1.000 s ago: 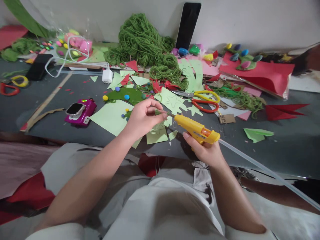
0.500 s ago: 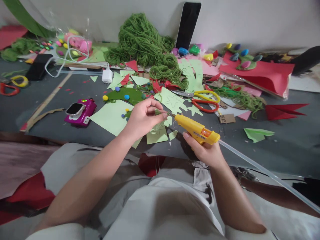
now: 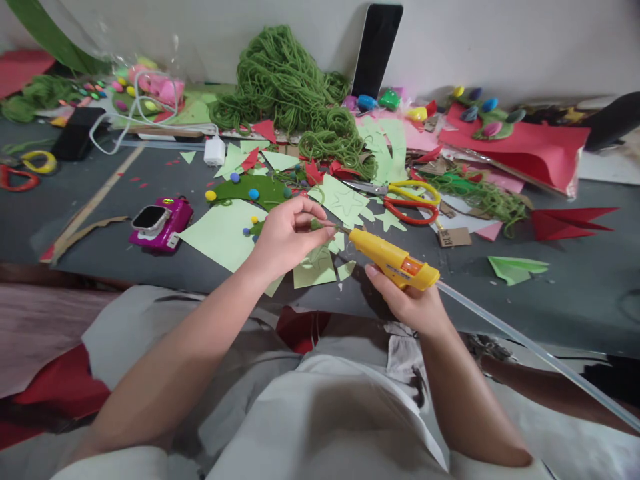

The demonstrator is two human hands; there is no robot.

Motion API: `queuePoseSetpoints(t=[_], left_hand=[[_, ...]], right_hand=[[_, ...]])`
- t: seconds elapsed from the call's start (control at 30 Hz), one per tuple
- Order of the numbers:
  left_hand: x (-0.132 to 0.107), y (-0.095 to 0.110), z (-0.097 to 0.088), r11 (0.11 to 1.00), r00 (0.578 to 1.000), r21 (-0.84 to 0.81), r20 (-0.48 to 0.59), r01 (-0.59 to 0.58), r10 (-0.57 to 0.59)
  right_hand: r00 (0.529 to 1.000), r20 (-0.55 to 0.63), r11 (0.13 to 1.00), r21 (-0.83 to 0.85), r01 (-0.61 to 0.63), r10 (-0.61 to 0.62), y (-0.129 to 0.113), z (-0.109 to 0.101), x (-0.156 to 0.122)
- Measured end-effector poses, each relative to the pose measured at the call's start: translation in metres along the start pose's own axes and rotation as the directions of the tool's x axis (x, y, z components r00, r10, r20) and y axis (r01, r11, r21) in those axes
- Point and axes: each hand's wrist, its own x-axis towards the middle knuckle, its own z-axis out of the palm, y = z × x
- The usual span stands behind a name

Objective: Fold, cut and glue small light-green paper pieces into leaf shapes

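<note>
In my right hand (image 3: 410, 300) is a yellow hot glue gun (image 3: 387, 257), its long clear glue stick (image 3: 525, 350) sticking out behind toward the lower right. The gun's nozzle points left, close to the fingertips of my left hand (image 3: 287, 237). Those fingers are pinched around a small green piece (image 3: 315, 225), mostly hidden, so its exact kind is unclear. Beneath the left hand lie pale green paper (image 3: 220, 233) and cut scraps. A green felt shape with coloured pompoms (image 3: 267, 191) rests just beyond the hand.
Scissors with yellow and red handles (image 3: 413, 203) lie beyond the glue gun. A heap of green yarn (image 3: 285, 80) sits at the back, near an upright phone (image 3: 377, 50). To the left is a purple device with a watch (image 3: 163, 223). Folded red paper (image 3: 570, 222) lies right.
</note>
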Motion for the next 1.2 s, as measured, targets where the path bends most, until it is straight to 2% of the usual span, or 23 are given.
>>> queuePoseSetpoints(t=[0.37,0.6,0.67,0.73,0.83,0.9,0.93,0.97,1.03,1.1,1.2], left_hand=[[0.0,-0.001,-0.001,1.0,1.0,0.007,-0.003,-0.013,0.013],[0.0,0.002,-0.002,1.0,1.0,-0.01,-0.014,-0.027,0.027],[0.001,0.002,-0.003,0.999,0.999,0.005,-0.022,-0.047,0.047],[0.002,0.001,-0.005,0.996,0.996,0.037,-0.042,-0.08,0.081],[0.003,0.0,-0.009,0.99,0.991,0.085,-0.066,-0.115,0.121],[0.003,0.001,-0.011,0.985,0.987,0.116,-0.081,-0.128,0.138],[0.003,0.002,-0.012,0.982,0.985,0.131,-0.088,-0.134,0.146],[0.003,0.003,-0.012,0.98,0.983,0.145,-0.096,-0.14,0.155],[0.003,0.006,-0.012,0.975,0.98,0.163,-0.104,-0.149,0.167],[0.003,0.007,-0.012,0.974,0.98,0.17,-0.102,-0.152,0.17],[0.004,0.006,-0.01,0.974,0.983,0.169,-0.084,-0.149,0.165]], right_hand=[[0.999,0.036,0.998,-0.056,-0.002,0.004,-0.002,-0.005,0.002],[1.0,-0.019,0.999,-0.044,-0.009,0.009,-0.005,-0.004,-0.002],[0.999,-0.023,0.998,-0.053,-0.035,0.033,-0.003,-0.01,-0.006],[0.997,-0.009,0.992,-0.099,-0.075,0.074,0.003,-0.025,-0.012],[0.986,-0.029,0.961,-0.219,-0.169,0.166,0.017,-0.07,-0.021],[0.964,-0.145,0.91,-0.325,-0.259,0.222,0.029,-0.108,-0.025],[0.951,-0.145,0.868,-0.389,-0.309,0.274,0.035,-0.127,-0.025],[0.932,-0.203,0.814,-0.454,-0.362,0.301,0.04,-0.144,-0.025],[0.904,-0.229,0.75,-0.506,-0.427,0.361,0.049,-0.168,-0.022],[0.887,-0.274,0.712,-0.529,-0.461,0.371,0.055,-0.179,-0.017],[0.872,-0.357,0.705,-0.52,-0.483,0.334,0.062,-0.177,-0.01]])
